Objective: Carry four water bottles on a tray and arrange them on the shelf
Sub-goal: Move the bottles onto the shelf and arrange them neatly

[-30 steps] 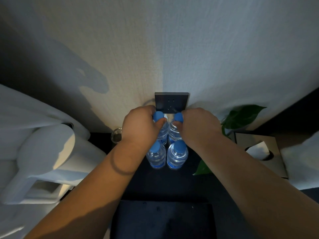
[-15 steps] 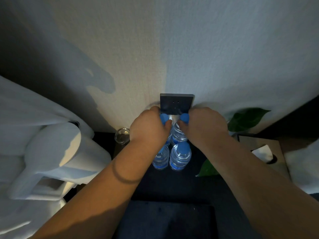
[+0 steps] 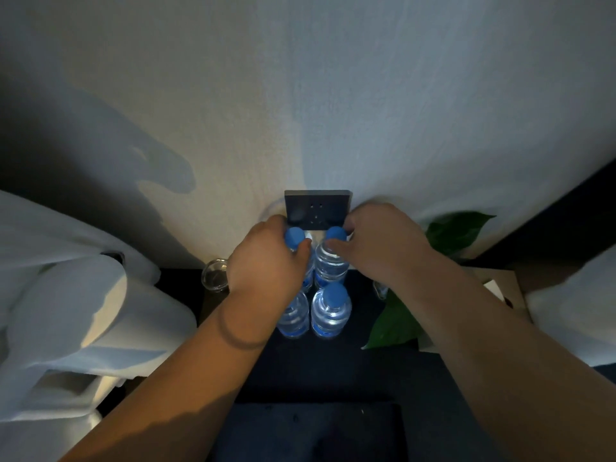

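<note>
Several clear water bottles with blue caps stand in a tight square on a dark shelf (image 3: 333, 368) against the wall. My left hand (image 3: 266, 261) grips the neck of the back left bottle (image 3: 295, 235), whose cap shows above my fingers. My right hand (image 3: 380, 245) holds the back right bottle (image 3: 330, 265) at its cap and neck. The front right bottle (image 3: 330, 311) stands free, and the front left bottle (image 3: 295, 316) is partly hidden under my left wrist. A dark tray (image 3: 310, 431) lies at the bottom edge.
A dark wall socket plate (image 3: 316, 208) sits just behind the bottles. A small glass (image 3: 215, 275) stands left of them. White bedding (image 3: 66, 311) fills the left. Green plant leaves (image 3: 453, 231) and a tissue box (image 3: 500, 291) are on the right.
Both hands stay on the two back bottles and shifted slightly toward the wall; the view has moved a little, and the bottle caps show more above my fingers.
</note>
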